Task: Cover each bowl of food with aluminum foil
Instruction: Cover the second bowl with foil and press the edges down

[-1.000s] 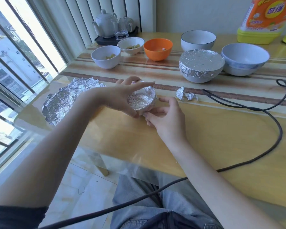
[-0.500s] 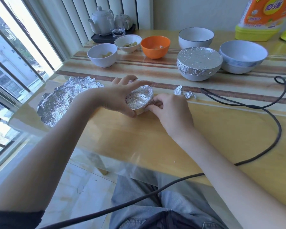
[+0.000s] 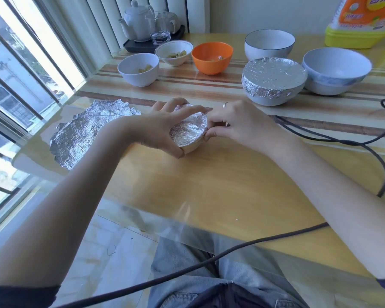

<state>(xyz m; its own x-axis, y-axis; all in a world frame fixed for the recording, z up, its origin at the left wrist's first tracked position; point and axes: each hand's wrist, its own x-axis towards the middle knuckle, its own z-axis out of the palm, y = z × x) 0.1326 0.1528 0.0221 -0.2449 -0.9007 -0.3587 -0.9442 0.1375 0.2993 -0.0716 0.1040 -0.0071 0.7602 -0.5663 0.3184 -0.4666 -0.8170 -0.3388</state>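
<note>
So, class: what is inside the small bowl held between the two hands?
Only crinkled foil shows, stretched over the small bowl. The left hand grips it; the right hand pinches its edge. The contents are covered.

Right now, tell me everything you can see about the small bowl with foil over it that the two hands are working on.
The small foil-covered bowl sits near the middle of the glass-topped wooden table, tilted toward the camera. Crinkled silver foil spans its whole mouth and folds over the rim; a pale strip of bowl wall shows below. The left hand grips it with thumb and fingers curled round the sides. The right hand pinches the foil at the rim's right edge. Its contents are hidden.
</note>
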